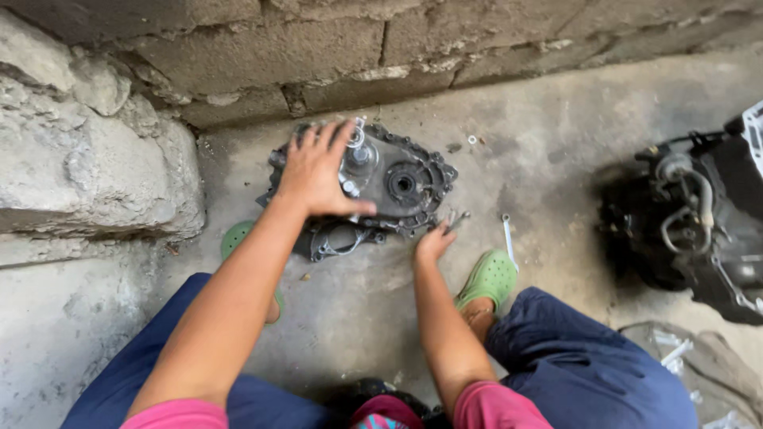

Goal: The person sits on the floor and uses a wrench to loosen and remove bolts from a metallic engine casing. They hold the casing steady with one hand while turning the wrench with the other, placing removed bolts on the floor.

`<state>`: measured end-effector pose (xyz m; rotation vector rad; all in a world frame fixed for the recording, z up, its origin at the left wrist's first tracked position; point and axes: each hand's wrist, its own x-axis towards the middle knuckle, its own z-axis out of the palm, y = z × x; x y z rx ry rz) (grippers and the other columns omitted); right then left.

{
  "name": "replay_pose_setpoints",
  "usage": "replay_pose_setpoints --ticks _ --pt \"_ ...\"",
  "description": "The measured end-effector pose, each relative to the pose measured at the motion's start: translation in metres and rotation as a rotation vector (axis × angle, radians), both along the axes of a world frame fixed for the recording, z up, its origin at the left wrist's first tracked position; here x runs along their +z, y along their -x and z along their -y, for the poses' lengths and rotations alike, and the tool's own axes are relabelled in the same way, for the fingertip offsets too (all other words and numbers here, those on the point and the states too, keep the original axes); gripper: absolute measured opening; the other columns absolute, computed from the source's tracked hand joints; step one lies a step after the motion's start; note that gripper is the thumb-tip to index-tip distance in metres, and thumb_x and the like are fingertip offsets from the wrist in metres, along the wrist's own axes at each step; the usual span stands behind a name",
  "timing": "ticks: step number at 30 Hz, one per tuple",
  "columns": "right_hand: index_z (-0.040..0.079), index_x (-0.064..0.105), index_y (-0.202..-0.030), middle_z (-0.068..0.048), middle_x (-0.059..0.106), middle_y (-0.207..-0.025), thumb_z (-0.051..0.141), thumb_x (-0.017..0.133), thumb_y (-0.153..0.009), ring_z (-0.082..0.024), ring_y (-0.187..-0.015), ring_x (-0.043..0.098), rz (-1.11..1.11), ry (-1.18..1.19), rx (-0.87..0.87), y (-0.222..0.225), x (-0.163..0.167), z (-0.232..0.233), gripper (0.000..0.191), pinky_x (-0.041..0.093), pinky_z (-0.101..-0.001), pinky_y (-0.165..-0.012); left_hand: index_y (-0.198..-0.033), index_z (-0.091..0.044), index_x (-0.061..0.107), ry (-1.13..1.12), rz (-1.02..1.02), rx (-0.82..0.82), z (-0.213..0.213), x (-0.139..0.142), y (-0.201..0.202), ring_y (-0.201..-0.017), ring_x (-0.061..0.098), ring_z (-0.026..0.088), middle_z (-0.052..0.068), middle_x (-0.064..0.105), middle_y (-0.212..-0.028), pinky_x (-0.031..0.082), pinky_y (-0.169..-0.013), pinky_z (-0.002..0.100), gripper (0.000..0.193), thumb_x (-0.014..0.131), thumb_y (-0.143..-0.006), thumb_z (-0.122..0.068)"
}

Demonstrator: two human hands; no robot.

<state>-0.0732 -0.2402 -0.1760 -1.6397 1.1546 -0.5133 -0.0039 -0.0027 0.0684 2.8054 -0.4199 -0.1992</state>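
Here, left hand [318, 171] lies flat, fingers spread, pressing on a dark metal gearbox cover [397, 187] lying on the concrete floor [548, 183] just below the block wall [318, 56]. Right hand [433, 241], at the cover's 5 o'clock edge, grip pinched on a small metal tool [455, 218]. Wrench [507, 238] at 3 o'clock, engine [699, 222] farther out.

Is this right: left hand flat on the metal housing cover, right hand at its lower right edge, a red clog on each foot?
Not quite. The head view shows green clogs, not red. The rest holds: the left hand lies spread on the metal housing cover, and the right hand is at its lower right edge.
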Motion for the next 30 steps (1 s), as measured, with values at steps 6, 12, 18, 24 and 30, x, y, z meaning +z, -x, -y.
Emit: replay_pose_setpoints --ticks 6,12,18,24,30 --pt "-0.008 0.059 -0.133 -0.019 0.066 -0.129 0.045 0.05 -0.102 -0.03 -0.11 0.065 0.393 -0.614 -0.298 -0.026 -0.016 -0.024 0.062 0.052 -0.0419 -0.098 -0.158 -0.025 0.03 -0.018 0.068 0.014 0.002 0.01 0.006 -0.145 0.03 0.043 0.015 0.032 -0.16 0.022 -0.114 0.067 0.141 0.096 -0.039 -0.063" --pt "0.0 0.051 -0.134 -0.014 0.061 -0.124 0.042 0.045 -0.103 -0.027 -0.109 0.064 0.512 -0.737 -0.229 -0.043 -0.04 -0.007 0.053 0.054 -0.0446 -0.097 -0.146 -0.019 0.052 0.174 0.254 0.264 0.011 -0.016 0.007 -0.139 0.041 0.038 0.015 0.046 -0.145 0.033 -0.109 0.062 0.119 0.095 -0.042 -0.057" --pt "0.001 0.055 -0.133 -0.015 0.066 -0.121 0.043 0.044 -0.106 -0.029 -0.108 0.068 0.495 -0.932 -0.134 -0.078 -0.05 0.02 0.051 0.053 -0.044 -0.097 -0.14 -0.014 0.058 0.23 0.353 0.361 0.034 -0.023 -0.001 -0.135 0.043 0.037 0.015 0.05 -0.14 0.035 -0.104 0.061 0.11 0.094 -0.043 -0.054" --pt "0.002 0.054 -0.135 -0.015 0.064 -0.124 0.041 0.047 -0.106 -0.029 -0.112 0.063 0.448 -0.722 -0.071 -0.099 -0.051 0.038 0.049 0.052 -0.045 -0.099 -0.141 -0.016 0.059 0.253 0.445 0.427 0.053 -0.036 0.006 -0.133 0.044 0.038 0.016 0.05 -0.14 0.033 -0.107 0.061 0.107 0.094 -0.047 -0.053" --pt "0.009 0.054 -0.132 -0.012 0.065 -0.126 0.037 0.058 -0.101 -0.026 -0.114 0.064 0.495 -0.649 0.139 -0.17 -0.031 0.079 0.042 0.053 -0.0429 -0.098 -0.141 -0.019 0.059 0.242 0.575 0.643 0.109 -0.037 -0.006 -0.13 0.046 0.039 0.016 0.053 -0.136 0.034 -0.107 0.06 0.102 0.092 -0.051 -0.054"
